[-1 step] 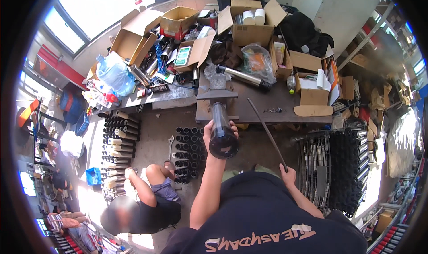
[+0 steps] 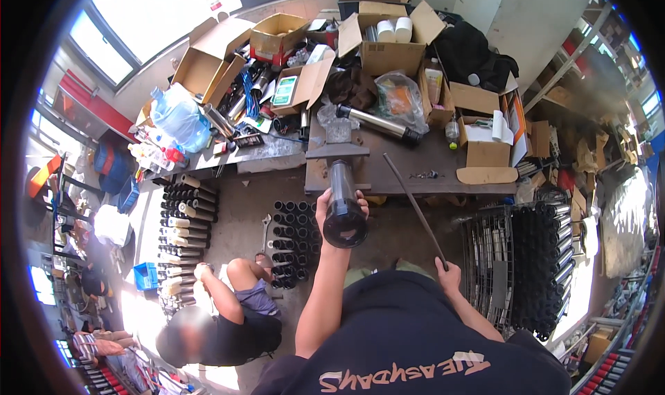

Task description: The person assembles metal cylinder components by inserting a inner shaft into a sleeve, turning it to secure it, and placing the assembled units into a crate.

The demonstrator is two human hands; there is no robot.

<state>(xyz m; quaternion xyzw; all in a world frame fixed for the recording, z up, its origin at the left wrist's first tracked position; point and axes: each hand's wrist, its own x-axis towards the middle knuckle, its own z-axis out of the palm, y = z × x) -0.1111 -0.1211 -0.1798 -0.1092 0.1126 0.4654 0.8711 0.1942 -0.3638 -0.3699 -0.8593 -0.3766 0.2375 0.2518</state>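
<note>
My left hand (image 2: 323,211) is wrapped round a dark, shiny metal cylinder (image 2: 344,204) with a wider black end facing me. The cylinder's far end meets the jaws of a bench vise (image 2: 338,150) at the workbench edge; whether the jaws grip it I cannot tell. Down at my right side, my right hand (image 2: 449,274) is closed on the lower end of a long thin metal rod (image 2: 414,204). The rod slants up and to the left, its upper tip over the bench, apart from the cylinder.
On the workbench (image 2: 429,177) lie a chrome-and-black tube (image 2: 377,120), open cardboard boxes (image 2: 391,52) and a plastic bag (image 2: 402,97). Black cylinders (image 2: 291,235) stand in rows on the floor. A person (image 2: 228,326) sits low at left. A wire rack (image 2: 488,263) stands at right.
</note>
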